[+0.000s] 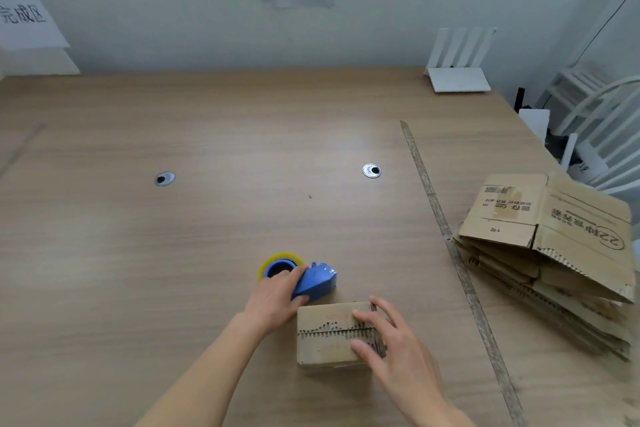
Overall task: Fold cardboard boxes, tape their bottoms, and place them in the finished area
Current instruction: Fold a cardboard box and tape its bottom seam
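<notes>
A small folded cardboard box (325, 336) stands on the wooden table (173, 236) near the front, its closed flaps facing up with a seam across the middle. My right hand (384, 340) rests on the box's right side, fingers spread over the flaps and thumb against the near part. Just behind the box lies a blue tape dispenser (317, 282) with a yellow-edged tape roll (277, 265). My left hand (277, 298) grips the dispenser from above, fingers curled over its body.
A stack of flattened cardboard boxes (543, 253) lies at the right. A long strip (446, 239) runs diagonally across the table left of the stack. A white router (457, 69) stands at the back right. Two cable holes (164, 178) (371, 170) sit mid-table. White chairs (595, 121) stand beyond the right edge.
</notes>
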A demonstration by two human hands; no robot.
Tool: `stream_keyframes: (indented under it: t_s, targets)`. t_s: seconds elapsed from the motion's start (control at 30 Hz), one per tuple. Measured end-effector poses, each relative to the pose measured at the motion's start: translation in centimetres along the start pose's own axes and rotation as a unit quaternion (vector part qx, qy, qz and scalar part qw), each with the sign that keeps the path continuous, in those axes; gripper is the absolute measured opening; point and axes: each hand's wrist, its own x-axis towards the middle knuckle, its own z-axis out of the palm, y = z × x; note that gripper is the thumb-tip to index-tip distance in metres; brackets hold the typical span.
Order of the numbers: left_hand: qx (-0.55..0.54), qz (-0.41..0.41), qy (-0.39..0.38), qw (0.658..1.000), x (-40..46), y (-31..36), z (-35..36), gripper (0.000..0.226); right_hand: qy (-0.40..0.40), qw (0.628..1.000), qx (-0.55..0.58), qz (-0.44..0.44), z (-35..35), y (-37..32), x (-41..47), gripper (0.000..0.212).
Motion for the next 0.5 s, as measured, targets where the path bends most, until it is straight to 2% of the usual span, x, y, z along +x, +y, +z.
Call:
stream_keyframes:
  t_s: [0.13,0.33,0.5]
  targets:
    - [0.025,0.007,0.039,0.999,-1.3,-0.6,-3.2,0.058,0.005,1.000,0.022,-0.004,0.1,-0.3,0.0,0.041]
    - [-0.058,0.036,0.091,0.993,-6.5,0.2,-9.9,0.050,0.004,0.999,0.051,0.007,0.0,-1.2,-0.3,0.040]
    - [-0.054,0.048,-0.021,0.997,-8.6,4.7,-10.9,0.049,0.008,0.998,0.057,0.025,-0.3,-2.0,-0.7,0.043]
